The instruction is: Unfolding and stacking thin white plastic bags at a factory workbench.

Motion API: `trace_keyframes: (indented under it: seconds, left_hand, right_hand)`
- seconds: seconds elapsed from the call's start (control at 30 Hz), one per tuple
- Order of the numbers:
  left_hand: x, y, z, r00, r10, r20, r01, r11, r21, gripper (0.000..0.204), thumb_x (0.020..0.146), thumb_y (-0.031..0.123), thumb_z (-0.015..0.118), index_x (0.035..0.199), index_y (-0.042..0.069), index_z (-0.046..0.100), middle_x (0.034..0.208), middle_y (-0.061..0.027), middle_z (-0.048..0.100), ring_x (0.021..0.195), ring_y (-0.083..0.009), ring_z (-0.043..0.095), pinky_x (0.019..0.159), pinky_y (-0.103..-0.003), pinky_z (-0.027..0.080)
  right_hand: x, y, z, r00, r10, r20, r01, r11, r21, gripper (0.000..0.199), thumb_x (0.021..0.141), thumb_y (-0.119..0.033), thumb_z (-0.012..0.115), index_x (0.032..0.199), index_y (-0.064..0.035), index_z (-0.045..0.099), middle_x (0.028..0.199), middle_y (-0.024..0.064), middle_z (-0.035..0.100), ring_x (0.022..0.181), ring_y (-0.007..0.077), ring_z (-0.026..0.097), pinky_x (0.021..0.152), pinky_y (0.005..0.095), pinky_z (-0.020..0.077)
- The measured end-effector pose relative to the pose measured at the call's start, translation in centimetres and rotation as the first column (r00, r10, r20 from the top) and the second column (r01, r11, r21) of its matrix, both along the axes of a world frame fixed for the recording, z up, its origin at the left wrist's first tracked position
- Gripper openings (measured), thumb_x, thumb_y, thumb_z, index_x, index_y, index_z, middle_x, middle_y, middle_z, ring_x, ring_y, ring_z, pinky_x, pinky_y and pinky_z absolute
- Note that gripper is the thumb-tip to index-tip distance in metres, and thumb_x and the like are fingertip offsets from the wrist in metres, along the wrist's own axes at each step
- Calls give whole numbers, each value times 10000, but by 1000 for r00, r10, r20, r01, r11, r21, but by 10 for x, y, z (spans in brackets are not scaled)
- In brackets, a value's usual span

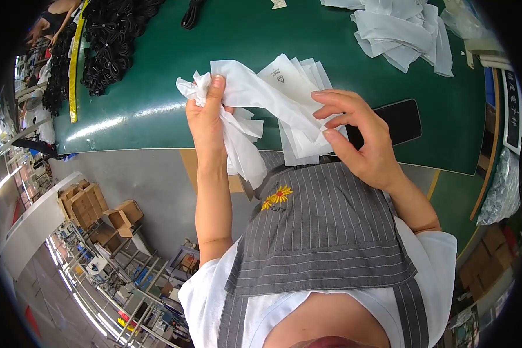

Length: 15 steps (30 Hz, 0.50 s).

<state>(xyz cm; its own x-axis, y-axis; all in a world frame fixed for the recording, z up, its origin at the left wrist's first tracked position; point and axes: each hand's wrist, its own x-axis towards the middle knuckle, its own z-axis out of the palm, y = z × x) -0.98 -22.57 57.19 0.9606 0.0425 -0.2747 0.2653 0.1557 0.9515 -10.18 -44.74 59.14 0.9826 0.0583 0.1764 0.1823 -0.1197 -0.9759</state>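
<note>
My left hand (207, 116) is closed round several crumpled white translucent plastic bags (240, 139), the thumb pressed on top and loose ends hanging below the fist. From it one bag (252, 87) stretches across to the right. Its far end meets the fingertips of my right hand (356, 133), where thumb and fingers come together at the bag's edge. Beneath lies a fanned stack of flat white bags (296, 75) with a small printed triangle, at the table's near edge. A black phone (399, 122) rests on the table, partly covered by my right hand.
Coiled black cables (113, 46) are heaped at the left of the green table (162, 75), beside a yellow strip (75, 69). One more black cable (191, 14) lies at the far side. A loose pile of white bags (400, 35) occupies the far right. Cardboard boxes (84, 206) stand behind, lower left.
</note>
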Motion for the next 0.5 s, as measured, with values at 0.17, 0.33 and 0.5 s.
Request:
trace_keyframes:
  seconds: [0.17, 0.33, 0.5]
  left_hand:
    - [0, -6, 3, 999, -17, -47, 18, 1000, 19, 166, 851, 224, 673, 861, 79, 593, 740, 33, 546, 638, -38, 488, 558, -186, 381]
    - [2, -3, 3, 1000, -10, 28, 7, 992, 130, 167, 845, 212, 680, 867, 66, 603, 720, 42, 537, 629, -32, 473, 555, -190, 364]
    - [11, -2, -6, 989, -137, 54, 113, 944, 311, 175, 822, 168, 697, 914, 38, 627, 733, 33, 554, 642, -36, 467, 565, -200, 362]
  right_hand:
    - [8, 7, 0, 1000, -27, 11, 28, 995, -99, 367, 797, 36, 575, 1154, -49, 557, 1102, 110, 589, 848, 199, 621, 707, 293, 521]
    - [9, 4, -8, 975, -223, -16, 222, 972, -80, 224, 844, 50, 532, 1047, -21, 594, 900, 82, 637, 739, 156, 619, 670, 264, 495]
    - [-14, -3, -14, 945, -134, -298, 162, 984, 70, 190, 858, 6, 548, 1043, -25, 579, 833, 77, 627, 696, 117, 594, 644, 237, 475]
